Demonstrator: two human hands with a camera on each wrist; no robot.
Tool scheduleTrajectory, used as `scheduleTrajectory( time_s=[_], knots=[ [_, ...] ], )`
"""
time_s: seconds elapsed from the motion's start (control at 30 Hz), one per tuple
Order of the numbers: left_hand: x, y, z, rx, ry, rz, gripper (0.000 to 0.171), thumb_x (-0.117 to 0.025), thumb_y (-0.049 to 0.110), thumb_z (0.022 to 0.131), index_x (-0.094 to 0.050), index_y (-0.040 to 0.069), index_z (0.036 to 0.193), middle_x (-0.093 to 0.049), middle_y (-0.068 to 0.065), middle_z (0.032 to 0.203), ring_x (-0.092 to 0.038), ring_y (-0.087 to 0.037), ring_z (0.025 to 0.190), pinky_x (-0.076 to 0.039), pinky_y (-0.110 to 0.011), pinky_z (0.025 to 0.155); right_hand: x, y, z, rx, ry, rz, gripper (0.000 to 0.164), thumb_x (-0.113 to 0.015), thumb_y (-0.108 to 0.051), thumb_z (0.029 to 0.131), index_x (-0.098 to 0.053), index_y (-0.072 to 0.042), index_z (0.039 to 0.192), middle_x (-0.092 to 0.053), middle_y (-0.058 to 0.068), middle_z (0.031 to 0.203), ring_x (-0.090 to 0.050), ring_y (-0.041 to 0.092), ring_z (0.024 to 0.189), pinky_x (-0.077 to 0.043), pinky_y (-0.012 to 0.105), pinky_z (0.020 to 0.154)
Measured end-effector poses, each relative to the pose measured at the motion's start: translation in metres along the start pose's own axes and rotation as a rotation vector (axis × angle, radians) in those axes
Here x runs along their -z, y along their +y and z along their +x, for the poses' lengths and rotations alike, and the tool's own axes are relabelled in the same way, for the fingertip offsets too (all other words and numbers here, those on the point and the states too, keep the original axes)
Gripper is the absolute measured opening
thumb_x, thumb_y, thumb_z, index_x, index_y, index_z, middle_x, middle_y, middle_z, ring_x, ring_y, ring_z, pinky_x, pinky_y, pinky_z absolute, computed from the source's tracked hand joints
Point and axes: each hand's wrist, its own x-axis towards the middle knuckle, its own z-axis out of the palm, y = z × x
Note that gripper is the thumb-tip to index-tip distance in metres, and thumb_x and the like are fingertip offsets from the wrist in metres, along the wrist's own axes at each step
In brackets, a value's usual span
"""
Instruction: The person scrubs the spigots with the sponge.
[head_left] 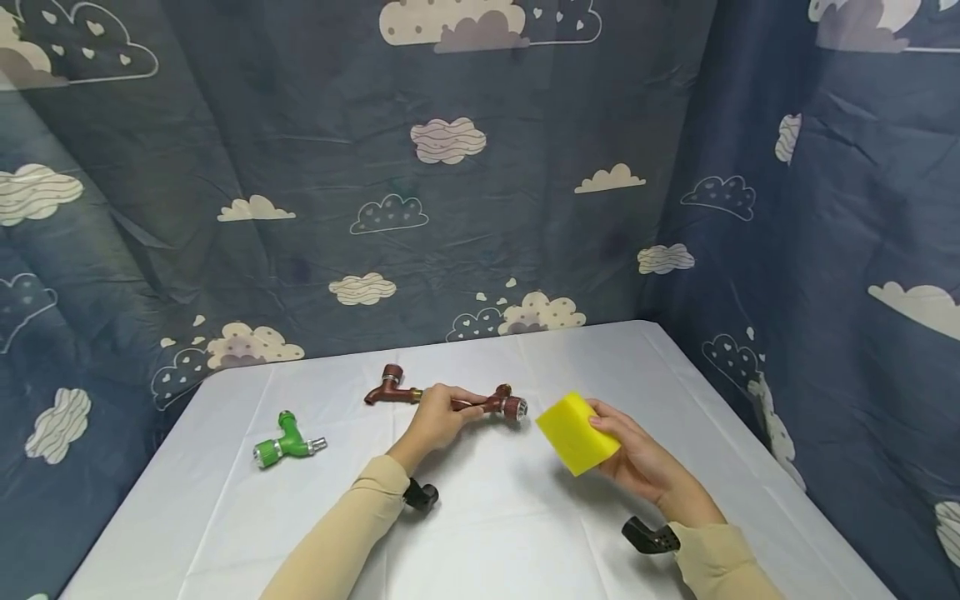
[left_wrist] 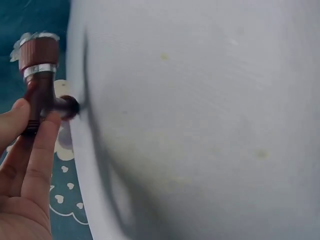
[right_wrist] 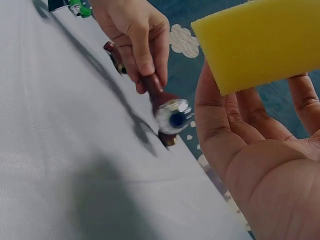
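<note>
My left hand (head_left: pixel 438 415) pinches a dark brown plastic tap (head_left: pixel 504 405) by its narrow end, thumb on one side and fingers on the other. In the left wrist view the tap's ribbed collar (left_wrist: pixel 39 54) with a silver ring points up, and a short side branch sticks out. The right wrist view shows the clear-and-silver end (right_wrist: pixel 172 117) with a dark blue centre. My right hand (head_left: pixel 637 454) grips a yellow sponge block (head_left: pixel 576 433) above the table, to the right of the tap and apart from it.
A second brown tap (head_left: pixel 392 390) lies just behind and left of my left hand. Farther left on the white-covered table (head_left: pixel 480 533) is a green tap (head_left: pixel 287 440). Dark blue cloud-patterned curtains (head_left: pixel 300 250) hang behind the table and on both sides.
</note>
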Motion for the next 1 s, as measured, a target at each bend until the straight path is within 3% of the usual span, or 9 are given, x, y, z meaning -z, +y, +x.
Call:
scheduleTrajectory(
  time_s=[0.07,0.2,0.3,0.43,0.57,0.73,0.83,1.0],
  knots=[
    [0.004,0.003,-0.002,0.039,0.029,-0.094,0.016,-0.085,0.019,0.093,-0.087,0.014,0.108,-0.084,-0.007,0.103,-0.071,-0.011,0.089,-0.054,-0.024,0.079,0.000,0.000,0.000,0.026,-0.002,-0.008,0.031,-0.040,-0.018,0.114,-0.062,-0.032,0.131,-0.064,-0.003,0.120,-0.063,0.013,0.104,-0.062,0.026,0.092],
    [0.011,0.003,-0.005,0.116,0.076,-0.379,0.018,-0.081,0.009,0.096,-0.083,0.001,0.112,-0.082,-0.020,0.102,-0.079,-0.013,0.086,-0.064,-0.020,0.078,-0.007,-0.002,0.003,0.085,0.061,-0.087,0.027,-0.044,-0.016,0.113,-0.061,-0.031,0.127,-0.064,-0.004,0.119,-0.063,0.013,0.102,-0.062,0.025,0.089],
    [0.016,0.004,-0.008,0.159,0.086,-0.602,0.021,-0.076,0.002,0.099,-0.078,-0.008,0.117,-0.079,-0.027,0.112,-0.081,-0.012,0.086,-0.067,-0.024,0.083,-0.019,-0.005,0.008,0.129,0.180,-0.209,0.022,-0.052,-0.014,0.111,-0.061,-0.029,0.123,-0.062,-0.002,0.119,-0.062,0.016,0.102,-0.061,0.025,0.086],
    [0.022,0.012,-0.016,0.195,0.107,-0.767,0.025,-0.070,-0.003,0.101,-0.073,-0.014,0.124,-0.076,-0.029,0.121,-0.081,-0.011,0.088,-0.066,-0.026,0.089,-0.037,-0.010,0.016,0.198,0.347,-0.431,0.020,-0.064,-0.014,0.107,-0.062,-0.016,0.127,-0.063,0.007,0.125,-0.064,0.017,0.105,-0.060,0.024,0.085],
    [0.024,0.025,-0.025,0.211,0.153,-0.867,0.026,-0.067,-0.005,0.102,-0.070,-0.017,0.126,-0.076,-0.027,0.119,-0.081,-0.013,0.085,-0.067,-0.026,0.087,-0.054,-0.013,0.026,0.296,0.430,-0.642,0.033,-0.073,-0.014,0.103,-0.062,-0.004,0.133,-0.066,0.019,0.133,-0.069,0.019,0.111,-0.062,0.023,0.086],
    [0.021,0.044,-0.035,0.190,0.171,-0.931,0.029,-0.067,-0.002,0.103,-0.068,-0.018,0.128,-0.075,-0.026,0.121,-0.082,-0.016,0.086,-0.067,-0.028,0.087,-0.072,-0.015,0.037,0.482,0.532,-0.859,0.034,-0.081,-0.012,0.097,-0.067,-0.009,0.128,-0.069,0.014,0.132,-0.068,0.027,0.115,-0.058,0.034,0.095],
    [0.021,0.054,-0.043,0.162,0.184,-0.926,0.028,-0.069,-0.001,0.103,-0.070,-0.016,0.126,-0.075,-0.029,0.122,-0.082,-0.018,0.088,-0.067,-0.030,0.086,-0.084,-0.016,0.048,0.598,0.573,-0.947,0.036,-0.084,-0.009,0.092,-0.070,-0.011,0.125,-0.067,0.012,0.135,-0.065,0.031,0.119,-0.055,0.044,0.094],
    [0.023,0.069,-0.057,0.093,0.190,-0.862,0.026,-0.072,0.002,0.102,-0.073,-0.013,0.123,-0.075,-0.031,0.122,-0.082,-0.024,0.096,-0.067,-0.034,0.088,-0.102,-0.017,0.063,0.728,0.567,-1.036,0.038,-0.087,-0.006,0.088,-0.071,-0.010,0.122,-0.060,0.017,0.140,-0.060,0.038,0.129,-0.060,0.055,0.100]
  ],
)
